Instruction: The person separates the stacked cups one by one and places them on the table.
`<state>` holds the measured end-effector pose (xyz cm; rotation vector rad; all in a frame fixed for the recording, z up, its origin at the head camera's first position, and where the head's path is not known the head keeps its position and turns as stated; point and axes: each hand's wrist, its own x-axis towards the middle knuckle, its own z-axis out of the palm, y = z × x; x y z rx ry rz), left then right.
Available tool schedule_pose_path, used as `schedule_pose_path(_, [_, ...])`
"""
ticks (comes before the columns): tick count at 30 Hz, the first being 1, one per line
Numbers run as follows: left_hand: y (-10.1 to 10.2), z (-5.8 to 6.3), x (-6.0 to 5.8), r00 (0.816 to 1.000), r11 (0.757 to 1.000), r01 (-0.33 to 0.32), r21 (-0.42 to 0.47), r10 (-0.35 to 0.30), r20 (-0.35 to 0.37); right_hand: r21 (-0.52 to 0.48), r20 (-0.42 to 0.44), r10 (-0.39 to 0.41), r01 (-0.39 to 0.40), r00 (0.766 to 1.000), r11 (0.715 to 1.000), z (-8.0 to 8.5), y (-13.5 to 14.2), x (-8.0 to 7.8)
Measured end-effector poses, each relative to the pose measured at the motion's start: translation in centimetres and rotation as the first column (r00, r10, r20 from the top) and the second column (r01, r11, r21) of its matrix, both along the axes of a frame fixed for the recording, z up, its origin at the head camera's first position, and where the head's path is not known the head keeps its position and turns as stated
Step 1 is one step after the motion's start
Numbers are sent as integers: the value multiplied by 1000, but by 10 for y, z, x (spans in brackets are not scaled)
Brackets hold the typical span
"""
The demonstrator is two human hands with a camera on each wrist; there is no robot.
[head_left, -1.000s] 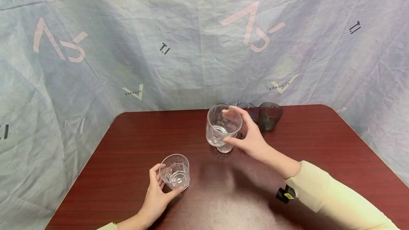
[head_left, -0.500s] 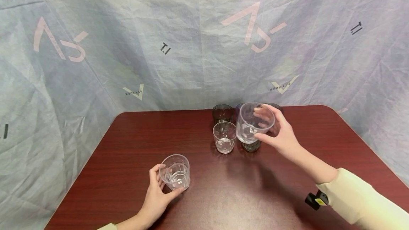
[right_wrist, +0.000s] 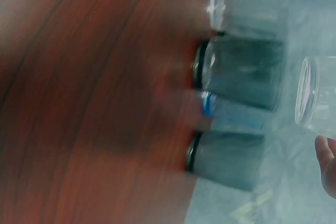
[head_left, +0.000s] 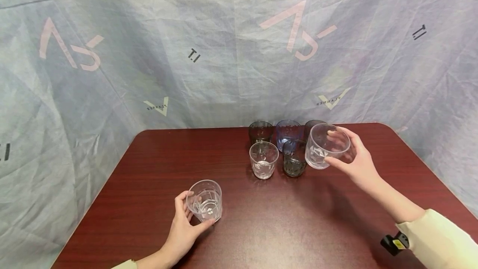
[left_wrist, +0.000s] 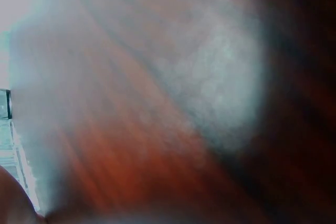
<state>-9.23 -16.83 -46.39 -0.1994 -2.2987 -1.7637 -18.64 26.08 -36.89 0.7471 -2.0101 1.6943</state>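
On the near left of the table, a clear glass (head_left: 209, 196) stands upright, and my left hand (head_left: 179, 227) curls fingers and thumb round its left and near side. My right hand (head_left: 360, 165) holds another clear glass (head_left: 317, 157) by its right side, raised off the table and tilted slightly. In the right wrist view this raised glass (right_wrist: 320, 98) shows at the right edge above a fingertip (right_wrist: 329, 174). Just left of it in the head view stand a dark grey glass (head_left: 294, 165) and a third clear glass (head_left: 263, 163).
Behind, a dark glass (head_left: 260, 132), a blue glass (head_left: 286, 134) and another dark glass (head_left: 311, 125), partly hidden by the raised one, line the back of the reddish-brown table (head_left: 157, 165). A grey printed cloth (head_left: 224, 82) hangs beyond the far edge. The left wrist view is mostly blurred tabletop.
My right hand has carried its clear glass rightward, from over the front clear glass, past the front dark glass, to its right. My left hand and its glass have stayed put.
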Motion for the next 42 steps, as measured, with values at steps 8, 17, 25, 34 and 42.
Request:
schedule_pose_path(8, [0,0,0,1000,1000,1,6,-1,-6,105,37,-173,168,984,980,-14,20,-5])
schedule_pose_path(17, [0,0,1,1000,1000,2,6,-2,0,73,125,-179,171,976,983,-31,31,-12])
schedule_pose_path(25, [0,-1,0,1000,1000,-6,5,6,17,37,227,-125,120,966,992,-50,32,-20])
schedule_pose_path(34, [1,-1,-1,1000,1000,-14,1,14,24,212,278,-201,144,939,967,-61,35,-25])
schedule_pose_path(42, [1,1,0,999,1000,-9,14,8,32,250,282,-216,145,935,957,-67,38,-30])
